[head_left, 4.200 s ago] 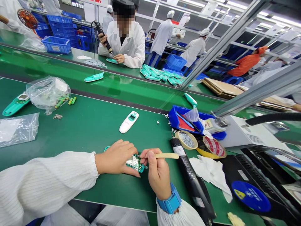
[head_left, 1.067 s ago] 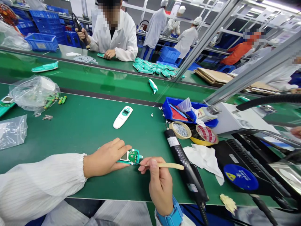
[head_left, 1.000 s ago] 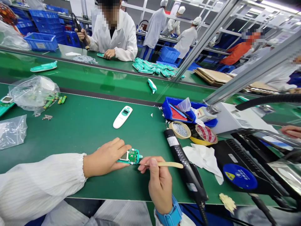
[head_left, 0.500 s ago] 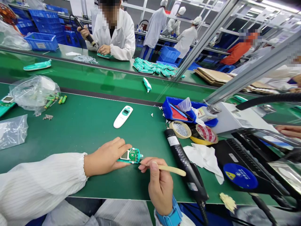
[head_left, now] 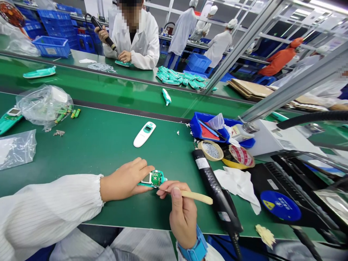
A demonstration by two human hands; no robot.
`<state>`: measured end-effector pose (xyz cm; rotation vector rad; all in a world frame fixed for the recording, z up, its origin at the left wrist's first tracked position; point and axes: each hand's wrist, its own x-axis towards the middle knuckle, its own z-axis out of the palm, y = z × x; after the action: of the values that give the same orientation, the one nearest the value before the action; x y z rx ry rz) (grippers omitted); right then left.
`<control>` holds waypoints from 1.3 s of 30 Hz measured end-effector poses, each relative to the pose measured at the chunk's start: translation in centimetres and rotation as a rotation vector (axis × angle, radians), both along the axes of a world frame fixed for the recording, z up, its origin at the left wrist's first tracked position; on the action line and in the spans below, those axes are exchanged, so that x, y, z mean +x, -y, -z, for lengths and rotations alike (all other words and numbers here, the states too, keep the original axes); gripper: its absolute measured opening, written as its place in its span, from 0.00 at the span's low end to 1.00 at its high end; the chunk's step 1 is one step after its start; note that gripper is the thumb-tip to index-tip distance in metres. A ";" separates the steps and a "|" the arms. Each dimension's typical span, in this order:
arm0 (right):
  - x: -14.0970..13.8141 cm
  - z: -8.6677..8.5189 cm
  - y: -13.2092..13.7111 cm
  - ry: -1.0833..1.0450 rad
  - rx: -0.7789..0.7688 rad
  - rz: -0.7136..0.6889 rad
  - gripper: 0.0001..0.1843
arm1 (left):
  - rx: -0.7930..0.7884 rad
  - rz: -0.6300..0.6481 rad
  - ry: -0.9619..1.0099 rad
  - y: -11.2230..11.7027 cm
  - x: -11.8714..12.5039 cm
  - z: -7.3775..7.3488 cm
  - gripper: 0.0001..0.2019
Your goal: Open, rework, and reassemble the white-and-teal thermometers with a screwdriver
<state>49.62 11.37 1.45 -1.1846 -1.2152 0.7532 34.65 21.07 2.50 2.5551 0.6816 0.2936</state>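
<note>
My left hand (head_left: 127,180) is closed around an open teal thermometer housing (head_left: 162,178), holding it low over the green bench. Inside the housing a green circuit board (head_left: 156,177) and a small grey screen (head_left: 147,178) show. Between thumb and fingers, my right hand (head_left: 181,210) pinches a thin tool with a cream handle (head_left: 199,197). The tool's front end points at the lower edge of the housing near its nozzle; my fingers partly hide the tip, so contact is unclear. A finished-looking white thermometer (head_left: 144,134) lies beyond my hands.
A black electric screwdriver (head_left: 210,181) lies right of my right hand, beside a dish of small screws (head_left: 210,150) and a blue tray (head_left: 195,125). Plastic bags (head_left: 40,105) lie at left. Across the belt (head_left: 108,88), a co-worker (head_left: 136,36) holds another screwdriver.
The view has shifted slightly. My right hand has moved a little left, nearer the housing, and its fingertips now sit right by the housing's edge. The left hand keeps its hold.
</note>
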 end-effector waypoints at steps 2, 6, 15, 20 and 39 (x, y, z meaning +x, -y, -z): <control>0.0 0.0 -0.1 -0.006 -0.010 -0.019 0.13 | 0.017 -0.002 0.012 0.0 0.0 0.2 0.20; 0.0 0.1 -0.2 0.005 -0.020 -0.053 0.13 | 0.040 0.003 0.027 0.0 -0.1 0.4 0.20; 0.1 0.2 -0.2 0.008 -0.015 -0.061 0.12 | 0.013 0.007 -0.004 -0.1 0.0 0.0 0.20; 0.1 0.2 -0.2 0.018 -0.024 -0.057 0.13 | 0.009 0.008 0.005 -0.1 0.0 0.1 0.20; -0.2 -0.1 -0.4 0.204 -0.040 -0.012 0.13 | 0.033 0.029 -0.015 0.1 -0.1 0.0 0.20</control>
<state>49.40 11.74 1.54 -1.3125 -1.3810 0.6805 34.57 21.01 2.45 2.5986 0.6503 0.2787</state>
